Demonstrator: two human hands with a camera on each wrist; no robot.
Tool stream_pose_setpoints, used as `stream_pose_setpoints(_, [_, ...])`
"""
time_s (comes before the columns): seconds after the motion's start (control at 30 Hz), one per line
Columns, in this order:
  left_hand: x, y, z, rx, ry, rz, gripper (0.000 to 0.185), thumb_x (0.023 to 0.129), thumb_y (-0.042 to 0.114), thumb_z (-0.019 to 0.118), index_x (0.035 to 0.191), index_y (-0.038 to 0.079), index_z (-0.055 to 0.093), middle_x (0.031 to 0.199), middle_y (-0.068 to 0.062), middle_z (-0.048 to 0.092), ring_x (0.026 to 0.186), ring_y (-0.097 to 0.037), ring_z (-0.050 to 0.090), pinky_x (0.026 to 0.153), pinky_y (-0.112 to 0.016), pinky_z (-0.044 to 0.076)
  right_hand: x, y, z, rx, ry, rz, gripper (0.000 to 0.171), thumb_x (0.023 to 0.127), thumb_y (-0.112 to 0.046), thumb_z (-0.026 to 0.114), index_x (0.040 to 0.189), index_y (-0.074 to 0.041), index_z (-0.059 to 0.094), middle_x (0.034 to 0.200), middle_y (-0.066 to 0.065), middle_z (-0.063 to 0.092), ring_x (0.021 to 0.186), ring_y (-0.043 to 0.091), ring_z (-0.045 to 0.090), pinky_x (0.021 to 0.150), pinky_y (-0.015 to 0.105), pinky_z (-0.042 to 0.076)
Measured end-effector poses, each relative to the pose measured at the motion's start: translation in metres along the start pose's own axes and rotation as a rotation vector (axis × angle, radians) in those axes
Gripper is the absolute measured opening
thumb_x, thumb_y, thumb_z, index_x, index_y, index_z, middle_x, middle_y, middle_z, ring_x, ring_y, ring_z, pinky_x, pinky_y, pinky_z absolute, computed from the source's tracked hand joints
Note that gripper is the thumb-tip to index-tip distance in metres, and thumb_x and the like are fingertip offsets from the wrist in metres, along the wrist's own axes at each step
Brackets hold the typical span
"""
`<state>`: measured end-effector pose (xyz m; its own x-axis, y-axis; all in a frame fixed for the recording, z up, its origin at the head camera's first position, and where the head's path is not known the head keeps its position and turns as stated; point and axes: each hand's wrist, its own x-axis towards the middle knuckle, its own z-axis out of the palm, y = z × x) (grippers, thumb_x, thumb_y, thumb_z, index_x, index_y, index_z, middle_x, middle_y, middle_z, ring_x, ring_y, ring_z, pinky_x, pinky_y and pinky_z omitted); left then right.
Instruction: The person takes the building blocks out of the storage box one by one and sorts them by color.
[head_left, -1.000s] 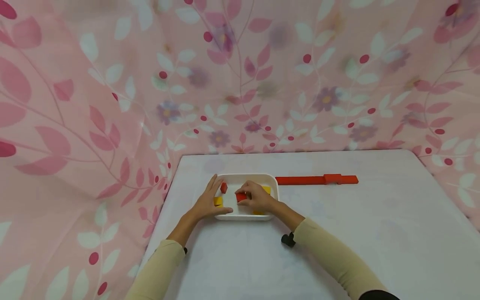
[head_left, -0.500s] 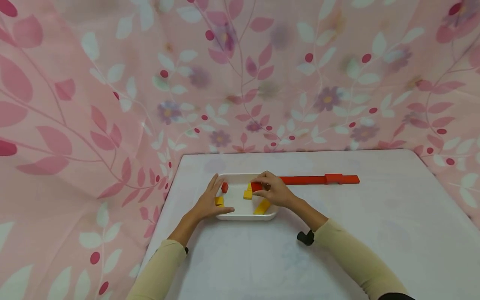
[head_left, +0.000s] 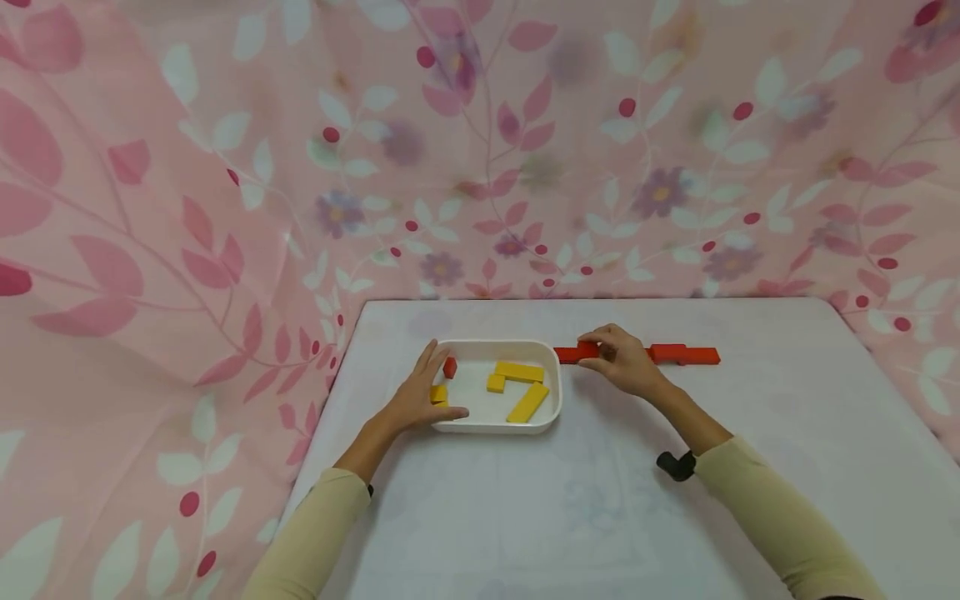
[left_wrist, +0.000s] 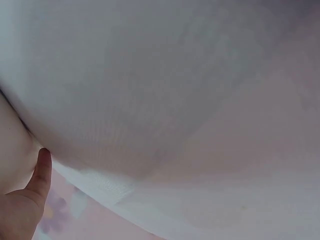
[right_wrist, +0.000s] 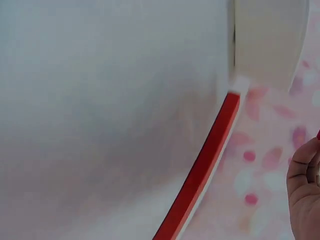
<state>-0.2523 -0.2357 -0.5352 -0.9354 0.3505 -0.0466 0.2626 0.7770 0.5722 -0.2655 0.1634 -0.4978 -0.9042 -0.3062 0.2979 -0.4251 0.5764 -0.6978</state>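
Note:
A white tray (head_left: 495, 429) stands at the table's back left. My left hand (head_left: 414, 400) rests on its left end, fingers spread and fairly straight, thumb along the front rim. In the left wrist view one finger of the left hand (left_wrist: 31, 200) touches the tray wall (left_wrist: 14, 150). To the tray's right, my right hand (head_left: 628, 365) pinches a red block (head_left: 588, 349) over the long red strip (head_left: 703, 357); whether block and strip touch, I cannot tell. Inside the tray lie a small red block (head_left: 449, 367), a yellow cube (head_left: 496, 383), and yellow bars (head_left: 519, 372).
A slanted yellow bar (head_left: 528, 403) lies at the tray's right end. More yellow pieces (head_left: 438, 393) show partly behind the left hand. The white-covered table (head_left: 525, 517) ends at a pink floral cloth (head_left: 480, 167) at the back and left.
My right hand has carried the red block from the tray's middle, over the right rim, to the red strip. The left hand has stayed on the tray.

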Motion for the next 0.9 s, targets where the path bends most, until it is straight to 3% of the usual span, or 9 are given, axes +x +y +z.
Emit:
stream_pose_setpoints(0.2, [0.001, 0.002, -0.003, 0.025, -0.012, -0.007, 0.119, 0.068, 0.068, 0.078, 0.160, 0.027, 0.013, 0.168, -0.003, -0.003, 0.149, -0.038, 0.026, 0.111, -0.064, 0.033, -0.018, 0.038, -0.037, -0.041, 0.058, 0.132, 0.039, 0.087, -0.015, 0.076, 0.123, -0.003, 0.067, 0.111, 0.015, 0.060, 0.090, 0.025, 0.056, 0.069, 0.011, 0.047])
stream_pose_setpoints(0.57, [0.003, -0.002, 0.002, 0.011, -0.011, -0.008, 0.120, 0.066, 0.072, 0.076, 0.159, 0.029, 0.013, 0.168, -0.001, -0.005, 0.149, -0.037, 0.025, 0.112, -0.065, 0.033, -0.044, 0.083, -0.101, -0.242, 0.064, 0.148, 0.039, 0.087, -0.010, 0.076, 0.121, 0.004, 0.064, 0.107, 0.026, 0.056, 0.088, 0.039, 0.059, 0.065, 0.016, 0.048])
stream_pose_setpoints(0.77, [0.002, -0.002, 0.001, 0.019, -0.006, -0.003, 0.120, 0.066, 0.074, 0.075, 0.159, 0.028, 0.015, 0.168, -0.001, -0.004, 0.148, -0.039, 0.027, 0.109, -0.066, 0.035, -0.056, 0.107, -0.133, -0.306, 0.015, 0.274, 0.042, 0.093, -0.016, 0.069, 0.126, 0.007, 0.058, 0.111, 0.033, 0.052, 0.092, 0.046, 0.058, 0.061, 0.033, 0.057])
stream_pose_setpoints(0.9, [0.001, -0.001, 0.002, 0.013, 0.006, -0.002, 0.119, 0.067, 0.073, 0.075, 0.159, 0.028, 0.015, 0.168, 0.000, -0.003, 0.148, -0.038, 0.028, 0.109, -0.066, 0.035, -0.062, 0.123, -0.147, -0.320, -0.015, 0.343, 0.042, 0.094, -0.015, 0.067, 0.125, 0.009, 0.055, 0.109, 0.036, 0.053, 0.090, 0.048, 0.059, 0.055, 0.029, 0.055])
